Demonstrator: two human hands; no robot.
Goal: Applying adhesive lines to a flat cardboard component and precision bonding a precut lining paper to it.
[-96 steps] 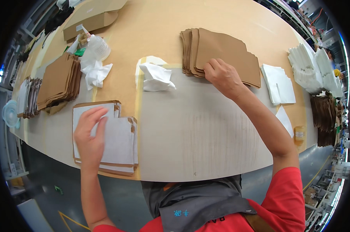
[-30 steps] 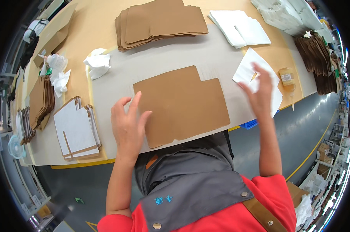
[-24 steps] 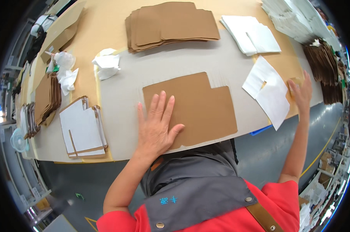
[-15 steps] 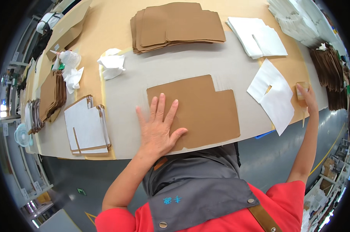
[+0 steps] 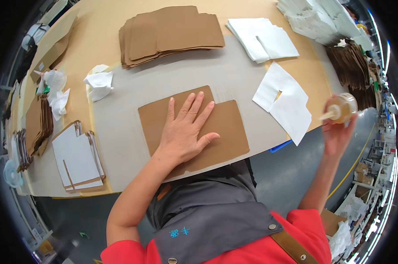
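Note:
My left hand (image 5: 186, 132) lies flat with fingers spread on a brown sheet (image 5: 227, 127), perhaps leather or card, with a notched far right corner. That sheet rests at the table's near edge. At the right, past the table edge, my right hand (image 5: 336, 134) is wrapped round a clear squeeze bottle (image 5: 347, 107) with amber contents. The bottle is tilted, its pale nozzle pointing left toward the table. Between the hands lies a single white sheet (image 5: 289, 99) with a small slot cut in it.
A brown stack (image 5: 177, 33) and a white stack (image 5: 265, 39) sit at the back. On the left are white-faced pieces (image 5: 78, 154), crumpled tissue (image 5: 100, 83) and another bottle (image 5: 55, 79). Dark brown pieces (image 5: 348, 64) stand at the right edge.
My right hand has raised and turned the bottle, so its nozzle now points left instead of down. My left hand has shifted farther onto the brown sheet. The whole view has moved.

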